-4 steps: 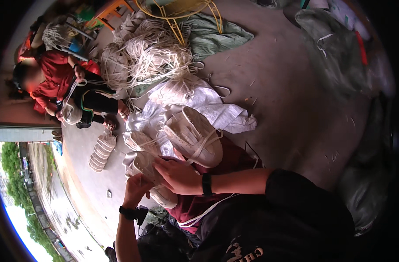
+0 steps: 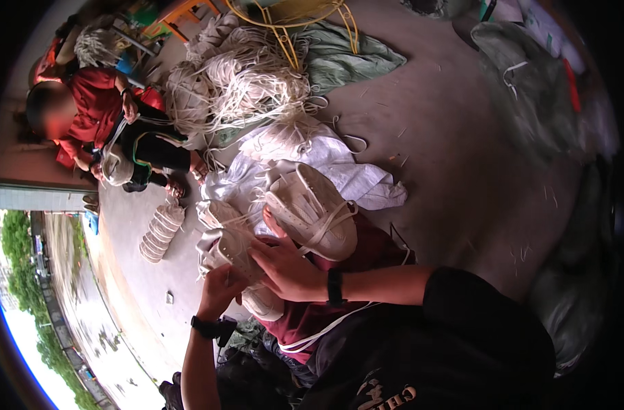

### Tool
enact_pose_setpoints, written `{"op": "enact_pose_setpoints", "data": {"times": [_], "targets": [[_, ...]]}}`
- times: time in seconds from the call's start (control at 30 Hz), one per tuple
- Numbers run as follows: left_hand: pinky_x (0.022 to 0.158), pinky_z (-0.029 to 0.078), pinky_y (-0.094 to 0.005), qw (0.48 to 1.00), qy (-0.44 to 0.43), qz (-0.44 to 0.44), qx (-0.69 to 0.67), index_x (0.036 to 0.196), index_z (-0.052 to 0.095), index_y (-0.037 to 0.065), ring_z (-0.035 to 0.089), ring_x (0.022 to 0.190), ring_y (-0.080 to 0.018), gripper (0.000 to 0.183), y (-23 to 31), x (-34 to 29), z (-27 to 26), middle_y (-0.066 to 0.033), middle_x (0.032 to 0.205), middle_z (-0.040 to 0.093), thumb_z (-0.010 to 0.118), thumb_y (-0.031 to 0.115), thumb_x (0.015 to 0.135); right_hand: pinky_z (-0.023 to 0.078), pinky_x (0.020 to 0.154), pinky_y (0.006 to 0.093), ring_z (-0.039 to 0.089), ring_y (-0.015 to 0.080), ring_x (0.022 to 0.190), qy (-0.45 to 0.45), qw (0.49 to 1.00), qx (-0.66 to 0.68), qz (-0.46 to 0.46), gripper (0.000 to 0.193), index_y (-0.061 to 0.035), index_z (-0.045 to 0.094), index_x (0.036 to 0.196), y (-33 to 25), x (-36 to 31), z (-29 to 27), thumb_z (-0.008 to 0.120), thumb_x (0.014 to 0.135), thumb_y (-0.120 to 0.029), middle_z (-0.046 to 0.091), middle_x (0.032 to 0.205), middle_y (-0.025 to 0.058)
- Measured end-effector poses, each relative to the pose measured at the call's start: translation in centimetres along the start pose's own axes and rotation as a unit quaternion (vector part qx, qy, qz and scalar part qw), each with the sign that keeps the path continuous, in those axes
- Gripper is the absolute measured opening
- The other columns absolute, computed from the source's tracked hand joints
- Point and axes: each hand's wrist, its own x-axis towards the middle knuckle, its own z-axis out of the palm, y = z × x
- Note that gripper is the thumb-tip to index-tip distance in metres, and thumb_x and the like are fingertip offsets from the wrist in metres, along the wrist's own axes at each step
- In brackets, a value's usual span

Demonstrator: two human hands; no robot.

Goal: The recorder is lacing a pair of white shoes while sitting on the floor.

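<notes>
Head view: the person's left hand (image 2: 224,288) and right hand (image 2: 291,270) meet over a pale shoe (image 2: 224,247), which lies just ahead of the left hand's fingers and against the right hand's fingertips. Left fingers are bent and drawn close together at the near edge of the shoe; what sits between their tips is hidden, so I cannot tell whether they pinch anything. Right fingers lie nearly straight and side by side, reaching left over the shoe; the thumb's hold cannot be made out. A rounded pale shoe end (image 2: 264,304) shows just below the right hand; whether it belongs to the same shoe is unclear.

Just beyond the right hand a larger shoe (image 2: 308,212) rests on dark red cloth (image 2: 387,246), a loose lace crossing it. Another pale shoe upper (image 2: 220,215) is ahead of both hands. White cord (image 2: 326,333) runs over the lap, nearer the body than the right hand.

Farther ahead of the hands lie a white sack (image 2: 377,186) and a heap of pale laces (image 2: 257,89). Well off beyond the left hand, a ribbed pale bundle (image 2: 161,232) lies on the floor near a seated co-worker in red (image 2: 97,102).
</notes>
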Motion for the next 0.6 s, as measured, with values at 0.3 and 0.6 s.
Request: {"op": "enact_pose_setpoints", "data": {"times": [0.3, 0.6], "targets": [[0.048, 0.048, -0.0250, 0.997, -0.026, 0.042, -0.058, 0.087, 0.060, -0.002, 0.060, 0.055, -0.0104, 0.006, -3.6, -2.1, -5.1, -0.0037, 0.071, 0.061, 0.066, 0.000, 0.088, 0.042, 0.105, 0.0465, 0.045, 0.0465, 0.128, -0.045, 0.999, -0.024, 0.010, 0.055, 0.0084, 0.040, 0.136, -3.5, 2.2, 5.1, 0.060, 0.087, -0.003, 0.042, 0.142, 0.0279], [0.049, 0.049, -0.0266, 0.992, -0.045, 0.116, -0.008, 0.085, 0.061, -0.002, 0.061, 0.056, -0.0109, 0.005, -8.1, -5.3, -10.8, -0.0044, 0.070, 0.062, 0.063, 0.002, 0.088, 0.040, 0.108, 0.0451, 0.044, 0.0434, 0.133, -0.087, 0.994, 0.016, 0.058, 0.058, 0.0036, 0.039, 0.142, -8.2, 2.3, 11.3, 0.063, 0.088, -0.003, 0.043, 0.145, 0.0263]]}}
